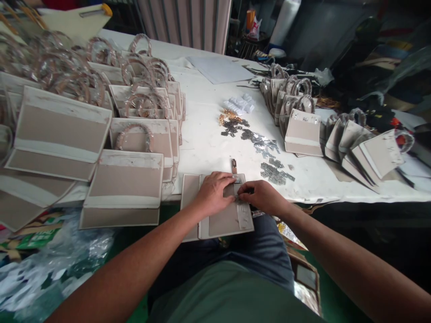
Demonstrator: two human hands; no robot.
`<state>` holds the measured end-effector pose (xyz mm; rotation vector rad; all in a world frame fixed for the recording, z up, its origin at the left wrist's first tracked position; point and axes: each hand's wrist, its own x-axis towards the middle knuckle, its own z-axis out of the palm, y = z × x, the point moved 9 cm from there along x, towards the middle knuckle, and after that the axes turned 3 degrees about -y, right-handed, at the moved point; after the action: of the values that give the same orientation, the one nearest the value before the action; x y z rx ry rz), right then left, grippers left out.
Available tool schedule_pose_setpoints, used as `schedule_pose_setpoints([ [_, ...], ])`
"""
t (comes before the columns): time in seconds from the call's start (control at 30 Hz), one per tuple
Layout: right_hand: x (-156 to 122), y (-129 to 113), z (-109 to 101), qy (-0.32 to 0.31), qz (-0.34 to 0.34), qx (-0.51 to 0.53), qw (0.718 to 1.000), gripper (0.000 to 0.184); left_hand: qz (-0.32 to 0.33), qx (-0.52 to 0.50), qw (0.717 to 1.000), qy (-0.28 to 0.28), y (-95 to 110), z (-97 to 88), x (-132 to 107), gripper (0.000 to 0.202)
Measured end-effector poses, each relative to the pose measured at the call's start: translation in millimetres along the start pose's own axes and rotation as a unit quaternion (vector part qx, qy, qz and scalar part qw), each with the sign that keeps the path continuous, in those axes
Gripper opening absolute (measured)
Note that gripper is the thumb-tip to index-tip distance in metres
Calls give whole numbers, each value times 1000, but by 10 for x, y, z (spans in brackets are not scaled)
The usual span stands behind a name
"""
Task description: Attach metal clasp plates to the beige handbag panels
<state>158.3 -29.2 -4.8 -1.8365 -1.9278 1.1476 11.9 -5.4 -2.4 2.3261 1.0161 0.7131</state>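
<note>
A beige bag panel (222,220) with pale strips lies partly on the table edge and partly over my lap. My left hand (215,190) rests on it, thumb and fingers spread along its right-hand strip. Close beside it, my right hand (257,195) has its fingers pinched together at the same strip, near a small metal piece; what they hold is too small to make out. A small brown tab with metal hardware (234,166) sticks out at the panel's far edge.
Beige bag panels with plastic-wrapped handles (131,175) are stacked at left. More panels (303,130) stand at right. Small metal plates (276,172), gold fittings (232,115) and white bundles (240,104) lie on the white table (202,148). Plastic scraps (67,260) lie below left.
</note>
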Motion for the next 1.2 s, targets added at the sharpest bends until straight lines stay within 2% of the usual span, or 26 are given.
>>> schedule_pose_setpoints([
  [0.23, -98, -64, -2, 34, 2, -33, 999, 16, 11, 1, 1000, 9, 11, -10, -10, 54],
  [0.53, -143, -64, 13, 83, -22, -131, 988, 11, 9, -2, 1000, 13, 27, -23, -17, 54],
  [0.8, -142, -111, 16, 85, -15, -187, 979, 13, 0, 2, 1000, 9, 12, -11, -6, 56],
  [0.97, -109, -42, -7, 76, 22, -170, 982, 13, -6, 8, 1000, 2, 7, -2, -1, 59],
  [1.2, -118, -48, -17, 82, 12, -172, 982, 10, -8, 11, 1000, 5, 11, -6, 4, 58],
])
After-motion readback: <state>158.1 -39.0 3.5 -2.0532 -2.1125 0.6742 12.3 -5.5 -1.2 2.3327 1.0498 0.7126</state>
